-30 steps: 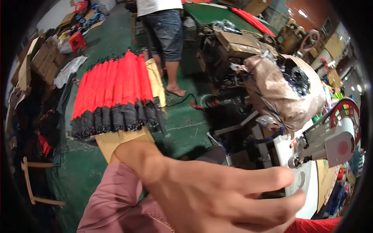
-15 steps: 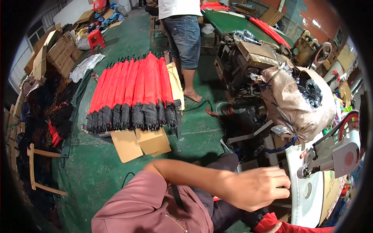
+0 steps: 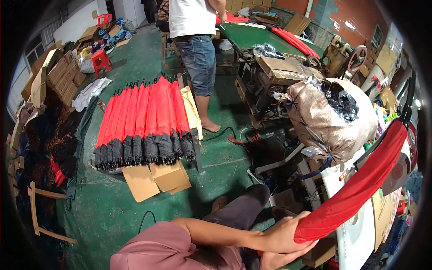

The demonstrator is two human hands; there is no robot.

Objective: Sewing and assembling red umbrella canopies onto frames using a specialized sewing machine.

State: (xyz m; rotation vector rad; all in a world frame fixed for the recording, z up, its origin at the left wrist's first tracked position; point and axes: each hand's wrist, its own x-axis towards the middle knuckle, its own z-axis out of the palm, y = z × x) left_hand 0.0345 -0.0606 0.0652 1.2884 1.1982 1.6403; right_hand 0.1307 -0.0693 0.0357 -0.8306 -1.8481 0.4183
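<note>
A folded red umbrella (image 3: 351, 198) slants up to the right across the white sewing-machine table. My left hand (image 3: 280, 235) is closed around its lower end. Just below, my right hand (image 3: 285, 257) wraps the same end from underneath, partly cut off by the lower edge. The umbrella's far end reaches a dark ring at the right and covers much of the machine. To the left, several red umbrellas with black ends (image 3: 144, 121) lie side by side on a low stand.
The white machine table (image 3: 355, 243) stands close at my right. Beyond it is a bulging woven sack (image 3: 333, 121) of dark plastic. A person in jeans (image 3: 198, 58) stands at a green table (image 3: 243, 38). Cardboard (image 3: 139, 182) hangs below the umbrella stack.
The red umbrella has come up from the lower right and now crosses the machine. My left hand has moved down and left and closed on it. The view has shifted slightly.
</note>
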